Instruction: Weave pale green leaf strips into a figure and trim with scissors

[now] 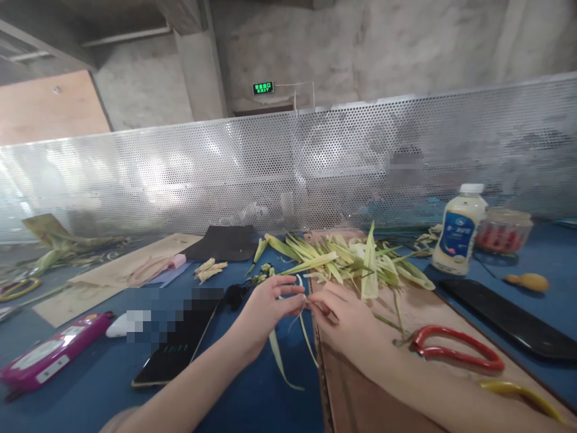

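My left hand [269,311] and my right hand [341,314] meet fingertip to fingertip over the table, both pinching thin pale strips that look like corn husk. One husk strip [280,356] hangs below my left hand and curls at its end. A second, narrower strip [309,341] dangles between the hands. Just where the fingertips join, the piece is too small to make out. Right behind my right hand lies a heap of pale green and yellow corn husks [342,255] on a brown cardboard sheet [360,391].
To the right are red-handled scissors [457,349], a yellow handle [518,391], a black case [509,319], a bottle [458,231] and a clear tub [503,231]. Leftward lie a phone [180,343], a purple device [56,352] and brown paper [94,288]. A perforated metal screen [252,168] stands behind.
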`<state>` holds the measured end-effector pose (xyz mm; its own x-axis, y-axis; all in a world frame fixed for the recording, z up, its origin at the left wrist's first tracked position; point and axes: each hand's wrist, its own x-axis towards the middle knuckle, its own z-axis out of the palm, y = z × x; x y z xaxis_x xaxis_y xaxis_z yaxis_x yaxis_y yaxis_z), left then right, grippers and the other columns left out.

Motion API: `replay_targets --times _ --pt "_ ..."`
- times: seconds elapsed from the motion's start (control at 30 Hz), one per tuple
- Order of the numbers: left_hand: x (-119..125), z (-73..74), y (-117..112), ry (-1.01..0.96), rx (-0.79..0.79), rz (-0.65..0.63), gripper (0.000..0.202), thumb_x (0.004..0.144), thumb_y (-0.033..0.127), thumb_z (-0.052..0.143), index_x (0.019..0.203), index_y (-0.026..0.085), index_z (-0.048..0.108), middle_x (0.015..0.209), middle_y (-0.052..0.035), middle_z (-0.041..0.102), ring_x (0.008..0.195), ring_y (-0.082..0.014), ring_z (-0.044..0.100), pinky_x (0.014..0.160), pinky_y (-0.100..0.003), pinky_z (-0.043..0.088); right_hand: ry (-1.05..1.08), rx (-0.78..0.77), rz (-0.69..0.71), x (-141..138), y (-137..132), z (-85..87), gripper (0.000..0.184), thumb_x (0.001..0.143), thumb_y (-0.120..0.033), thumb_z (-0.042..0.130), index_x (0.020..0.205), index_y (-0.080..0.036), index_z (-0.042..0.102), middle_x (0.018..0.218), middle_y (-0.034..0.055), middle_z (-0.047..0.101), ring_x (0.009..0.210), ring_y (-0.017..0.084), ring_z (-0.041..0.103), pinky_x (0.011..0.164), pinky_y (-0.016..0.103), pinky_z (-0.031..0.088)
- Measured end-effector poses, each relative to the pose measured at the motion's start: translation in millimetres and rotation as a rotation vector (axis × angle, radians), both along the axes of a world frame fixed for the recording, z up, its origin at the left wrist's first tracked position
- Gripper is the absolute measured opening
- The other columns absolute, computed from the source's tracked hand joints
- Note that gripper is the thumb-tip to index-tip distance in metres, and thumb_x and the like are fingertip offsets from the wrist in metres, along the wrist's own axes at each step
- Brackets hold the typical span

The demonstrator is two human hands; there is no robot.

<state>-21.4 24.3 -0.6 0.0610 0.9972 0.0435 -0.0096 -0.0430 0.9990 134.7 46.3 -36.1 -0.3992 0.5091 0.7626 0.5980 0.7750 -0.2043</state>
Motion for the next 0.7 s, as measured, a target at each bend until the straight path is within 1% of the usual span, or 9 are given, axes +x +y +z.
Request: replay_targets --times 0.1,0.2,0.27,0.37,0.5,0.7 --pt "0.6 0.3 -0.5 0.047 0.023 0.035 0.045 0.065 0.020 0.066 0.103 0.010 0.046 0.103 -0.0139 0.058 0.084 -0.0180 0.059 0.074 -0.029 0.047 0.037 -0.006 0.004 -1.9 1.3 -0.7 0.013 0.080 -0.020 0.047 0.077 -0.019 0.059 0.064 -0.0013 0.048 0.057 0.011 0.048 0.059 0.022 0.038" --pt "0.4 -0.1 -1.6 0.050 0.038 0.028 0.046 0.065 0.019 0.066 0.105 0.010 0.045 0.103 -0.0139 0.057 0.083 -0.0175 0.060 0.074 -0.029 0.047 0.059 -0.044 0.017 -3.5 2.6 -1.3 0.012 0.080 -0.021 0.047 0.077 -0.020 0.059 0.064 -0.0013 0.048 0.055 0.010 0.048 0.057 0.022 0.038" --pt "0.6 0.3 -2.5 0.047 0.029 0.021 0.048 0.065 0.019 0.066 0.106 0.010 0.044 0.104 -0.0146 0.056 0.084 -0.0176 0.059 0.074 -0.028 0.047 0.061 -0.044 0.022 -3.8 2.6 -1.3 0.014 0.081 -0.021 0.046 0.076 -0.020 0.059 0.065 -0.0010 0.049 0.055 0.010 0.047 0.057 0.022 0.038" --pt "1.6 2.5 -3.5 0.043 -0.003 0.018 0.049 0.064 0.019 0.067 0.106 0.010 0.043 0.106 -0.0158 0.055 0.086 -0.0184 0.059 0.073 -0.028 0.048 0.050 0.006 0.018 -3.1 1.5 -0.6 0.014 0.081 -0.018 0.045 0.075 -0.019 0.058 0.065 -0.0004 0.049 0.056 0.011 0.048 0.058 0.022 0.039" --pt "3.2 5.3 -4.2 0.019 -0.019 0.008 0.048 0.064 0.018 0.067 0.105 0.009 0.043 0.106 -0.0169 0.055 0.087 -0.0194 0.059 0.074 -0.030 0.048 0.003 0.075 -0.003 -1.9 -0.9 1.1 0.016 0.081 -0.017 0.043 0.075 -0.019 0.058 0.063 -0.0002 0.047 0.055 0.011 0.046 0.055 0.022 0.037" --pt "3.5 5.8 -5.9 0.018 0.004 0.035 0.048 0.064 0.016 0.066 0.106 0.010 0.043 0.107 -0.0158 0.055 0.089 -0.0196 0.058 0.076 -0.029 0.047 0.066 0.007 0.040 -2.2 0.0 0.8 0.012 0.080 -0.017 0.046 0.080 -0.019 0.058 0.067 -0.0001 0.051 0.058 0.011 0.050 0.060 0.022 0.040"
